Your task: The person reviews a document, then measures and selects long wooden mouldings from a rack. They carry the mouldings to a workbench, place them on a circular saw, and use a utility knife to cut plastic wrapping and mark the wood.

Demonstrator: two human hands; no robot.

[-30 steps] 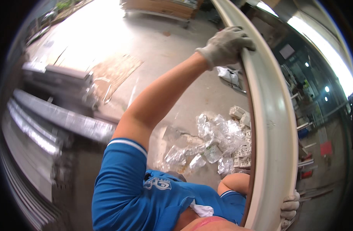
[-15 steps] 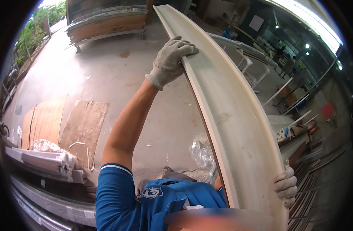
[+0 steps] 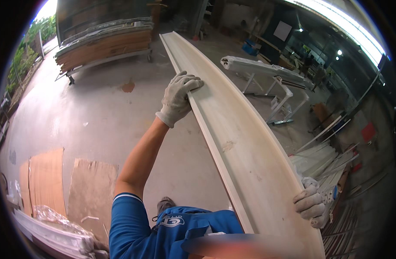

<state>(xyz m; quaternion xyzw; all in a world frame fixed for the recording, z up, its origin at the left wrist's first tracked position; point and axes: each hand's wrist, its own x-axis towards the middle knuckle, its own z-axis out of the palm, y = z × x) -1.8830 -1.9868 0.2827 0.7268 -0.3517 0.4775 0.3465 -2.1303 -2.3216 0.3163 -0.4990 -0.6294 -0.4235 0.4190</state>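
Note:
A long cream-white channel-shaped panel (image 3: 245, 142) with raised edges slants from the upper middle down to the lower right, close beside my body. My left hand (image 3: 179, 96), in a pale work glove, is closed over the panel's left edge, with its fingers resting on the inner face. Lower down, my gloved right hand (image 3: 310, 203) grips the opposite edge. Its fingers curl over the rim from outside. The panel's underside and its near end are hidden.
A wheeled cart (image 3: 105, 47) stacked with boards stands at the far left. Cardboard sheets (image 3: 47, 181) and plastic-wrapped profiles (image 3: 55, 235) lie at lower left. To the right are a rack with a wrapped bundle (image 3: 267, 68) and several long strips (image 3: 345, 233).
The panel's far end and my left hand have shifted down and left in view. More of the rack on the right shows. Both hands keep their hold.

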